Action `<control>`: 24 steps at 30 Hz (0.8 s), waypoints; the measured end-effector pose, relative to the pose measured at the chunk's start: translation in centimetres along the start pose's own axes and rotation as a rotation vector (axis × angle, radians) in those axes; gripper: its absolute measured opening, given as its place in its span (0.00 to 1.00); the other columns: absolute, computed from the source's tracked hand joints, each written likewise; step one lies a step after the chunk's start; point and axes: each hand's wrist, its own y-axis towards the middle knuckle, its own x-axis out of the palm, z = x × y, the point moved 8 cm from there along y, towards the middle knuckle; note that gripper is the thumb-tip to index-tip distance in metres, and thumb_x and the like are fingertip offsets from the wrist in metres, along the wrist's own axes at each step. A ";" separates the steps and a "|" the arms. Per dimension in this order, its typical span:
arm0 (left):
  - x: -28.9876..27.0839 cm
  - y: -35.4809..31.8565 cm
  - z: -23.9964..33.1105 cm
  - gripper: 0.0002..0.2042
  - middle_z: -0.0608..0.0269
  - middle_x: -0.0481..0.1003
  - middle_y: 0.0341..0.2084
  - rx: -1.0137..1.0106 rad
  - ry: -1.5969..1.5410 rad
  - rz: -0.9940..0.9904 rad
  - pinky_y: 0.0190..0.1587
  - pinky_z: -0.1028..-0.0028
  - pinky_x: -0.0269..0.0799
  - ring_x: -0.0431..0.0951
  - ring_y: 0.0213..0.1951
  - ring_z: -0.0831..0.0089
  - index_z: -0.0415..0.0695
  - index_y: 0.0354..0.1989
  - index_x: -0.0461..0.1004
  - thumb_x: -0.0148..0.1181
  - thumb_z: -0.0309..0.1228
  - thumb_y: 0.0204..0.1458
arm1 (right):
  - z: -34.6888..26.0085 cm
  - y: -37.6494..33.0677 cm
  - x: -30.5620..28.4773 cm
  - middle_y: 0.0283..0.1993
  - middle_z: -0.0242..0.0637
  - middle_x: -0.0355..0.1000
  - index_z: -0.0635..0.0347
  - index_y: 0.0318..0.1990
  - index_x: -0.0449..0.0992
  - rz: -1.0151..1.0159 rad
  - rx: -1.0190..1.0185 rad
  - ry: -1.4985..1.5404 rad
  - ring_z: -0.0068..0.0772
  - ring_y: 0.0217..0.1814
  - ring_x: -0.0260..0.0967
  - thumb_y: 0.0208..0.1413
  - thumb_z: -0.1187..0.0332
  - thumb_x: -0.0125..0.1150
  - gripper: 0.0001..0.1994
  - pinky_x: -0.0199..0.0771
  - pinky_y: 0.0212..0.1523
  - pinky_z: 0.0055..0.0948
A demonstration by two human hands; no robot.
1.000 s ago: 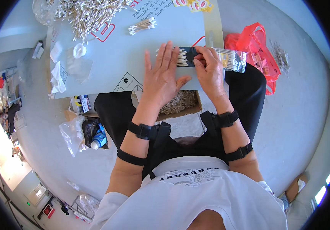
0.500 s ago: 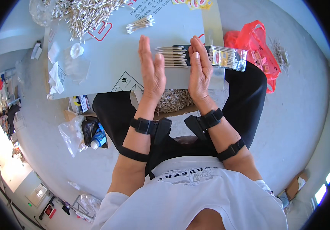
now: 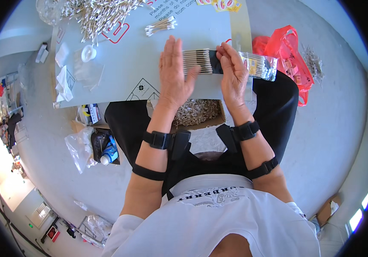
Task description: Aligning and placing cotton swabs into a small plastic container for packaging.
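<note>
A row of cotton swabs (image 3: 194,62) lies on the pale table (image 3: 128,64), half inside a clear plastic packet (image 3: 259,66). My left hand (image 3: 173,73) is flat and upright, its palm pressed against the left ends of the swabs. My right hand (image 3: 233,70) rests on the packet's mouth, fingers curled over a dark band around the swabs. A small bundle of swabs (image 3: 160,26) lies further back, and a big loose heap of swabs (image 3: 96,13) covers the table's far left.
A cardboard box (image 3: 199,113) of swabs sits under the table edge between my knees. A red plastic bag (image 3: 284,53) lies on the floor to the right. White wrappers (image 3: 64,81) and a small round lid (image 3: 88,53) lie at the table's left; bags and bottles (image 3: 100,147) on the floor.
My left hand turned from lying flat over the swabs to standing on edge against their left ends. My right hand shifted slightly on the packet.
</note>
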 end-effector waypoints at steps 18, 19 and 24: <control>1.7 -1.8 0.6 0.46 0.54 0.47 0.74 0.017 0.403 -0.237 0.73 0.49 0.36 0.47 0.74 0.59 0.42 0.72 0.51 0.60 0.58 0.51 | -3.3 -0.9 1.0 0.35 0.39 0.71 0.59 0.37 0.79 -0.251 -0.289 -0.719 0.46 0.34 0.75 0.52 0.76 0.64 0.05 0.75 0.33 0.39; 1.7 -1.8 0.7 0.46 0.54 0.47 0.74 0.020 0.399 -0.234 0.73 0.49 0.36 0.47 0.74 0.59 0.42 0.72 0.51 0.60 0.58 0.51 | -3.4 -0.9 1.0 0.35 0.40 0.71 0.59 0.37 0.79 -0.250 -0.296 -0.720 0.46 0.34 0.75 0.52 0.76 0.64 0.05 0.75 0.33 0.39; 1.8 -1.7 0.7 0.46 0.54 0.47 0.74 0.016 0.408 -0.242 0.74 0.50 0.35 0.46 0.74 0.59 0.42 0.73 0.50 0.59 0.58 0.52 | -3.4 -1.0 1.1 0.35 0.40 0.71 0.60 0.36 0.79 -0.272 -0.308 -0.740 0.47 0.34 0.75 0.51 0.77 0.63 0.05 0.75 0.33 0.39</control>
